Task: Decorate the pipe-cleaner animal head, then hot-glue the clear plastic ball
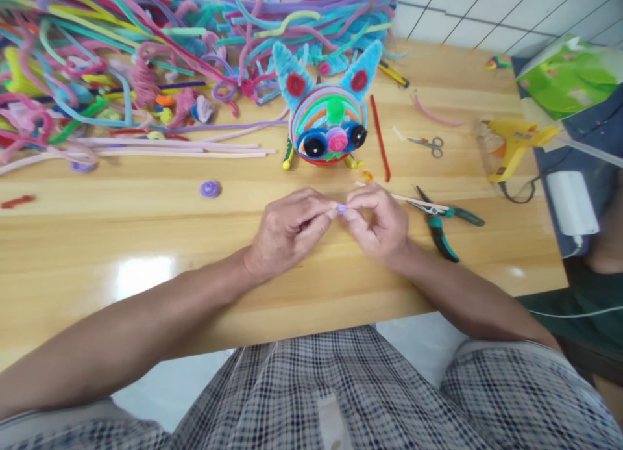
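A small purple piece of pipe cleaner (pixel 342 208) is pinched between the fingertips of both hands, low over the table. My left hand (pixel 294 229) grips its left side, thumb and forefinger pressed together. On its other side my right hand (pixel 378 223) closes on it, and a pale stem passes beside those fingers. Just beyond my hands stands a colourful pipe-cleaner figure (pixel 328 122) with blue ears, round dark eyes and a pink nose. A coiled purple disc (pixel 209 189) lies to the left of my left hand.
Pliers (pixel 435 223), scissors (pixel 433 145) and a yellow glue gun (pixel 518 141) lie right on the wooden table (pixel 311 300). Piled pipe cleaners (pixel 146 73) cover the back left. A red strip (pixel 380 138) lies beside the figure. Someone's arm shows at the right edge.
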{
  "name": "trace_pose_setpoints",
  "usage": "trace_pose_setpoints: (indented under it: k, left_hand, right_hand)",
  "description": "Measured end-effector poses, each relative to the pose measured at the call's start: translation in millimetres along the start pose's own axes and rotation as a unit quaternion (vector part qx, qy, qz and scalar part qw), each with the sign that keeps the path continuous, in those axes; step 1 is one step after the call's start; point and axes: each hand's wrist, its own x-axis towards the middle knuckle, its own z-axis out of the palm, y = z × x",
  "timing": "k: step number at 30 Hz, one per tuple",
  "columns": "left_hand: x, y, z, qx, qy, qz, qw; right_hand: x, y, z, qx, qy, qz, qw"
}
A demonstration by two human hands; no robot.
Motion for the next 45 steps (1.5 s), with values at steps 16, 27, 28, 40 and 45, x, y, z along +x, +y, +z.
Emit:
trace_pose_setpoints:
  k: [16, 27, 28, 40, 45]
  left_hand:
    - [0.3, 6.2, -3.8, 0.067, -0.015, 0.107, 0.992]
    - [-0.8, 5.5, -3.0, 0.066, -0.017, 0.100, 0.993]
    - [-1.1, 5.3, -2.6, 0.065, -0.016, 0.099, 0.993]
    - [-0.9, 3.8, -1.6, 0.042, -0.010, 0.075, 0.996]
    - [-1.5, 1.4, -0.6, 0.037, -0.005, 0.070, 0.997]
  right_hand:
    - [3.2, -6.6, -9.2, -0.054, -0.014, -0.086, 0.995]
    - [3.0, -5.1, -6.9, -0.046, -0.010, -0.069, 0.997]
    - [2.9, -5.1, -6.7, -0.045, -0.008, -0.069, 0.997]
    - [2.0, -3.3, -4.3, -0.026, 0.003, -0.056, 0.998]
    - [1.6, -1.2, -2.7, -0.016, 0.003, -0.048, 0.999]
